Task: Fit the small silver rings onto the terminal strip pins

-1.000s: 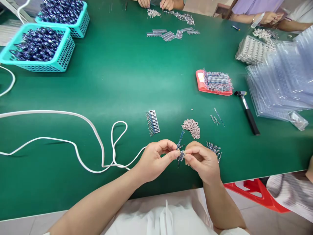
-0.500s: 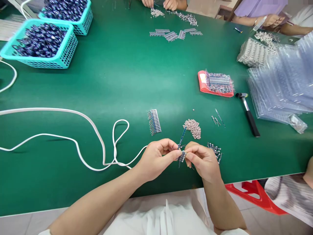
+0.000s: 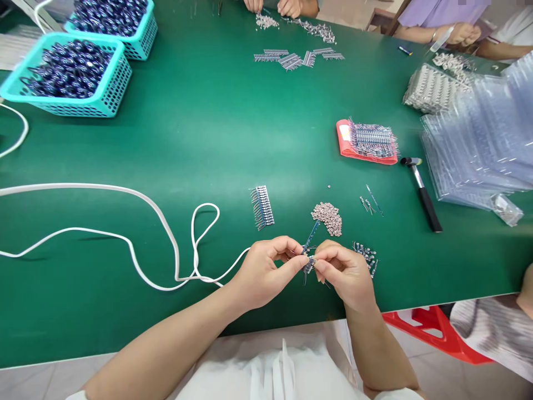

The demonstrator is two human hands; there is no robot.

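Observation:
Between my two hands is a narrow blue strip (image 3: 310,238) with small wired parts along its lower end. My left hand (image 3: 266,272) pinches this strip between thumb and fingers. My right hand (image 3: 345,272) is closed at the strip's right side, fingertips pressed together; whatever small piece they hold is hidden. Just beyond the strip's upper end lies a pile of small beige round pieces (image 3: 327,218). Loose wired parts (image 3: 365,256) lie beside my right hand. A finished-looking strip with a row of wired parts (image 3: 263,206) rests beyond my left hand.
White cables (image 3: 175,250) loop over the green table at left. Turquoise baskets (image 3: 119,78) of dark shiny parts stand far left. At right are a hammer (image 3: 425,200), a red-wrapped bundle (image 3: 343,145) and stacked clear plastic trays (image 3: 478,144). Co-workers' hands (image 3: 289,8) work across the table.
The upper end of the blue strip has tilted slightly to the right. Both hands stay nearly in place, close together at the strip.

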